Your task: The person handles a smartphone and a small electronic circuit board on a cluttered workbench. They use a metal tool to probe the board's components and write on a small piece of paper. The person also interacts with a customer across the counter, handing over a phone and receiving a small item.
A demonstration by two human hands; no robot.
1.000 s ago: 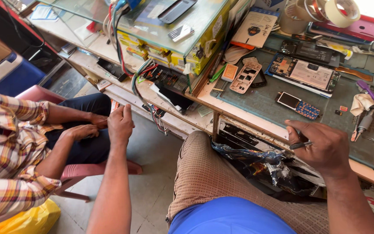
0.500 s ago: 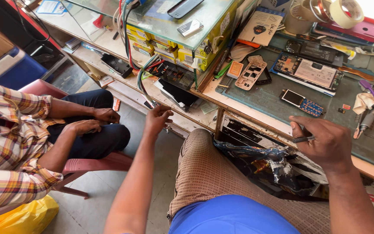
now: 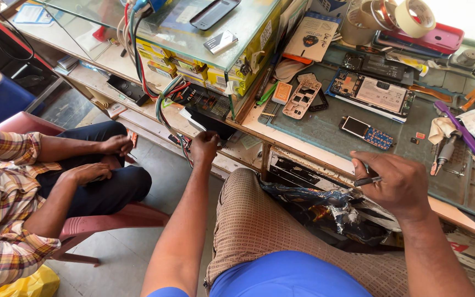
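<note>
At a cluttered phone-repair bench, my left hand (image 3: 204, 146) reaches out below the glass-topped counter (image 3: 215, 41), its fingers curled in narrow at the black tray (image 3: 207, 118) on the shelf under that counter, where a bundle of red, green and white wires (image 3: 163, 102) hangs down; whether the fingers actually grip anything there I cannot tell. My right hand (image 3: 397, 184), well to the right of the counter, is closed around a slim dark tool (image 3: 366, 180), held at the front edge of the green work mat (image 3: 325, 129). On that mat, just right of the counter, lie a stripped phone frame (image 3: 302, 99), an orange card (image 3: 282, 92), a small keypad phone (image 3: 366, 132) and an opened phone with its battery showing (image 3: 372, 91). Rolls of tape (image 3: 397, 15) sit behind them. Left of the counter, another person in a checked shirt (image 3: 1, 209) sits on a red chair (image 3: 105, 223), hands resting on their lap.
</note>
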